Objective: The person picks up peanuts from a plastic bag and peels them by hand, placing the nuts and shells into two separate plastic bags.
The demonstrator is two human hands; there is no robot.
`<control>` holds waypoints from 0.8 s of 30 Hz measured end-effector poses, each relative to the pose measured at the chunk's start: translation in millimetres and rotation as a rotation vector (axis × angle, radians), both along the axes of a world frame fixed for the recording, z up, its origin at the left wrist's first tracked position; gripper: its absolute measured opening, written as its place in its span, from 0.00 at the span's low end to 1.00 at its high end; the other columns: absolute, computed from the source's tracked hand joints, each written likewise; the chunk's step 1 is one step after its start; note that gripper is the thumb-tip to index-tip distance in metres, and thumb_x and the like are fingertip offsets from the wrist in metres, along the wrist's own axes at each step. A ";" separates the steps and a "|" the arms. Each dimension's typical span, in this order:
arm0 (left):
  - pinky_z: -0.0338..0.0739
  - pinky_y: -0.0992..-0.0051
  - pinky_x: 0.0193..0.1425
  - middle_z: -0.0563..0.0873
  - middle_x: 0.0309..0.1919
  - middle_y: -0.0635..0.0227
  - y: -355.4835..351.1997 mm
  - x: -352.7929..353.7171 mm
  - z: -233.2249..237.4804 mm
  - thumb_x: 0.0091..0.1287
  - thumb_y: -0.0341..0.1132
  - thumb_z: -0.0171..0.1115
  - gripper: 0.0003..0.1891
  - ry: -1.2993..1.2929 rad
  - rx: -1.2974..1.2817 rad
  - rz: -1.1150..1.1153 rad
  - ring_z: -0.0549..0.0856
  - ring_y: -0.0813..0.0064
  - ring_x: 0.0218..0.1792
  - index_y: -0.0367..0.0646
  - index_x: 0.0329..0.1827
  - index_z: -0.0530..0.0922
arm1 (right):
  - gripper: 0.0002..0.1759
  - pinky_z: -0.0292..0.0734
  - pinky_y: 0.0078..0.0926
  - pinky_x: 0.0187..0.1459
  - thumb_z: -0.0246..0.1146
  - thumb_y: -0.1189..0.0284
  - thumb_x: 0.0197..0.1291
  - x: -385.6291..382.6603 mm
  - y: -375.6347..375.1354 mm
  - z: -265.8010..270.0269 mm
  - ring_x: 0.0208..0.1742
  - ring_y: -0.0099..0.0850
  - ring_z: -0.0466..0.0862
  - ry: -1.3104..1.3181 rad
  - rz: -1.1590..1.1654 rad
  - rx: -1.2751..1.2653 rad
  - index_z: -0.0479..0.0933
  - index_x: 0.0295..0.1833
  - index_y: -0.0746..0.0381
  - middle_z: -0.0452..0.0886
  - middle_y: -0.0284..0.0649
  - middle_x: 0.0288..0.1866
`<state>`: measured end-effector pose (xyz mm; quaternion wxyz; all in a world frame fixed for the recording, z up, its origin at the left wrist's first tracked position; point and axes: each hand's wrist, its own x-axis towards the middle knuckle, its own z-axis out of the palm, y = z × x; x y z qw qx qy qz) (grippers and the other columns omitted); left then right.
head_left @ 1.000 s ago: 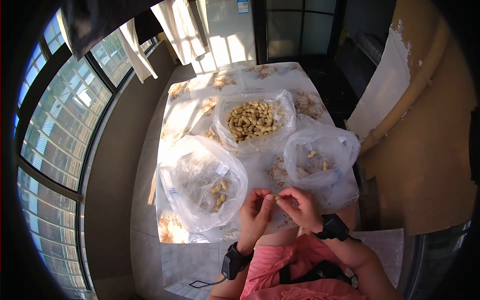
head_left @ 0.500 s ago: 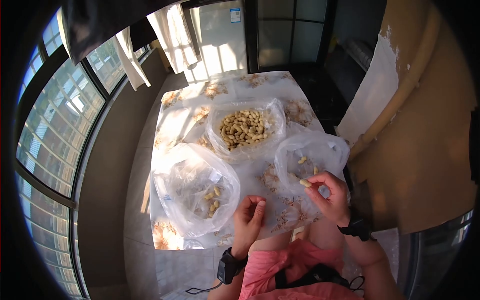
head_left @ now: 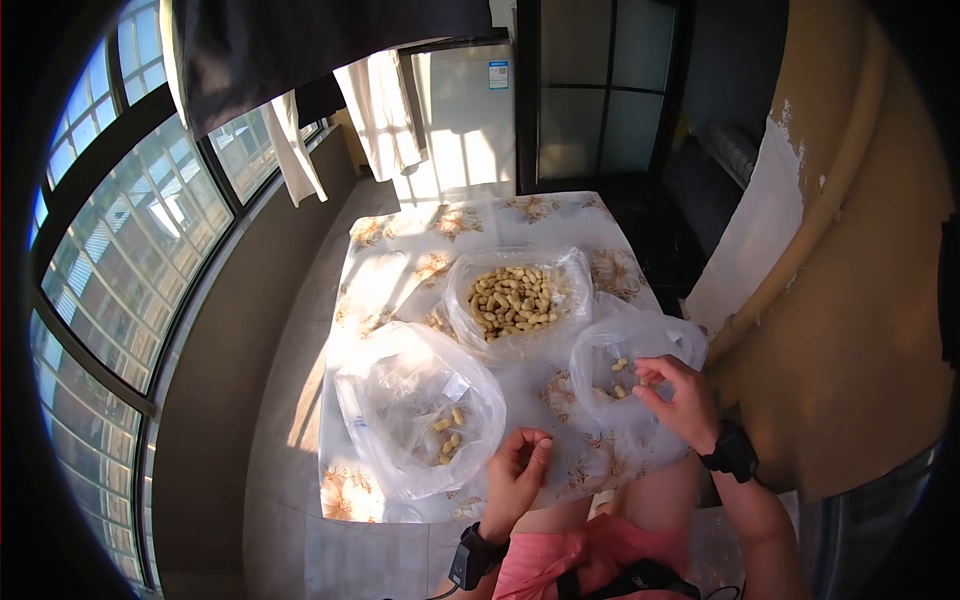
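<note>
A boxy black wristband [head_left: 470, 560] with dark cable [head_left: 437, 595] sits behind the left hand [head_left: 516, 474], a black band [head_left: 733, 453] behind the right hand [head_left: 683, 398], pink clothing [head_left: 545, 560] between.

Bare floral tablecloth [head_left: 548, 398] leaves a lane in front of the peanut-filled bag [head_left: 575, 290]; the left plastic bag [head_left: 385, 405] blocks that bag's front-left, the right plastic bag [head_left: 652, 332] its front-right, and the left hand [head_left: 517, 472] stands farther in front

Left hand [head_left: 516, 476] curled, palm hidden from me. Right hand [head_left: 684, 398] covers part of rightmost plastic bag [head_left: 650, 334]. Blue-and-white label [head_left: 498, 74], print too small for me to read. Top edge cuts dark cloth [head_left: 320, 60]; bottom edge cuts pink shorts [head_left: 543, 562].
</note>
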<state>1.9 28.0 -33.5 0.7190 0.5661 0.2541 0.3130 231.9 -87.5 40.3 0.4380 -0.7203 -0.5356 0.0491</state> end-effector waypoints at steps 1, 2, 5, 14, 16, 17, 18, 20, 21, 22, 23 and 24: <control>0.67 0.84 0.25 0.78 0.28 0.76 0.0 0.1 -1.2 0.76 0.32 0.59 0.07 -0.010 0.009 0.002 0.73 0.89 0.22 0.38 0.47 0.77 | 0.19 0.81 0.25 0.45 0.69 0.79 0.57 -0.1 3.9 3.5 0.43 0.30 0.85 -0.022 0.028 0.005 0.79 0.55 0.63 0.84 0.40 0.44; 0.70 0.83 0.25 0.79 0.28 0.75 -0.1 -0.1 -2.4 0.75 0.33 0.61 0.07 -0.010 0.000 0.005 0.74 0.88 0.23 0.38 0.46 0.78 | 0.19 0.81 0.26 0.46 0.69 0.78 0.57 -1.2 9.2 7.6 0.43 0.31 0.85 -0.041 0.037 0.009 0.79 0.55 0.64 0.83 0.40 0.44; 0.72 0.83 0.25 0.81 0.28 0.75 0.4 -0.7 -6.3 0.74 0.34 0.62 0.07 -0.018 0.006 0.003 0.76 0.87 0.24 0.38 0.46 0.79 | 0.18 0.80 0.25 0.45 0.69 0.77 0.57 -10.8 36.5 22.7 0.43 0.31 0.85 -0.082 0.092 0.062 0.79 0.54 0.64 0.83 0.40 0.44; 0.72 0.83 0.25 0.81 0.28 0.74 0.6 -1.9 -10.0 0.74 0.32 0.62 0.07 -0.012 0.012 -0.010 0.76 0.87 0.24 0.38 0.46 0.79 | 0.37 0.59 0.48 0.72 0.70 0.65 0.56 -30.3 137.5 -33.6 0.66 0.49 0.72 -0.497 0.257 -0.111 0.66 0.69 0.65 0.74 0.50 0.61; 0.72 0.83 0.25 0.81 0.28 0.74 1.0 -1.8 -11.1 0.74 0.32 0.62 0.07 -0.027 0.007 -0.013 0.76 0.87 0.24 0.38 0.46 0.79 | 0.35 0.54 0.55 0.72 0.69 0.64 0.57 -36.3 139.4 -27.9 0.63 0.45 0.75 -0.590 0.253 -0.323 0.67 0.69 0.62 0.79 0.47 0.55; 0.72 0.83 0.25 0.81 0.28 0.74 0.7 -2.0 -10.8 0.74 0.32 0.62 0.07 -0.031 0.000 -0.015 0.76 0.87 0.24 0.38 0.46 0.79 | 0.35 0.54 0.55 0.72 0.69 0.64 0.57 -38.8 138.4 -23.8 0.63 0.45 0.75 -0.591 0.253 -0.323 0.67 0.69 0.62 0.79 0.47 0.55; 0.72 0.83 0.25 0.81 0.28 0.74 0.4 -1.9 -10.8 0.74 0.32 0.62 0.07 -0.035 -0.008 -0.017 0.76 0.87 0.24 0.37 0.46 0.79 | 0.30 0.58 0.51 0.69 0.69 0.63 0.57 -40.6 137.2 -20.1 0.61 0.44 0.76 -0.589 0.274 -0.343 0.72 0.64 0.62 0.80 0.46 0.52; 0.72 0.83 0.25 0.81 0.28 0.74 1.1 -0.9 -11.4 0.74 0.32 0.62 0.07 -0.034 -0.003 -0.018 0.76 0.87 0.24 0.37 0.46 0.79 | 0.26 0.61 0.48 0.67 0.69 0.62 0.57 -39.1 138.1 -17.0 0.60 0.43 0.77 -0.590 0.293 -0.369 0.77 0.59 0.61 0.81 0.44 0.50; 0.72 0.83 0.24 0.81 0.28 0.74 1.0 -0.4 -11.4 0.73 0.32 0.62 0.07 -0.029 0.004 -0.019 0.76 0.87 0.24 0.37 0.46 0.79 | 0.20 0.65 0.45 0.64 0.68 0.62 0.58 -37.0 139.2 -16.0 0.57 0.43 0.78 -0.598 0.322 -0.399 0.80 0.53 0.61 0.82 0.42 0.48; 0.72 0.83 0.24 0.81 0.28 0.74 0.7 -0.1 -11.1 0.73 0.32 0.62 0.07 -0.029 0.003 -0.021 0.76 0.87 0.24 0.37 0.46 0.79 | 0.16 0.68 0.42 0.60 0.68 0.61 0.59 -36.1 139.5 -15.3 0.54 0.42 0.80 -0.605 0.351 -0.429 0.83 0.47 0.61 0.82 0.41 0.47; 0.72 0.83 0.24 0.81 0.28 0.74 0.3 0.2 -10.6 0.74 0.32 0.62 0.07 -0.033 0.000 -0.018 0.76 0.87 0.23 0.37 0.46 0.79 | 0.16 0.68 0.42 0.60 0.68 0.61 0.59 -36.7 137.2 -13.6 0.54 0.42 0.80 -0.604 0.350 -0.430 0.83 0.47 0.61 0.82 0.41 0.47; 0.72 0.83 0.24 0.81 0.28 0.74 0.1 0.5 -10.1 0.74 0.32 0.62 0.07 -0.038 -0.002 -0.015 0.76 0.87 0.23 0.37 0.46 0.79 | 0.14 0.71 0.40 0.58 0.66 0.62 0.61 -38.7 133.5 -9.3 0.52 0.42 0.80 -0.531 0.409 -0.432 0.83 0.43 0.63 0.82 0.42 0.47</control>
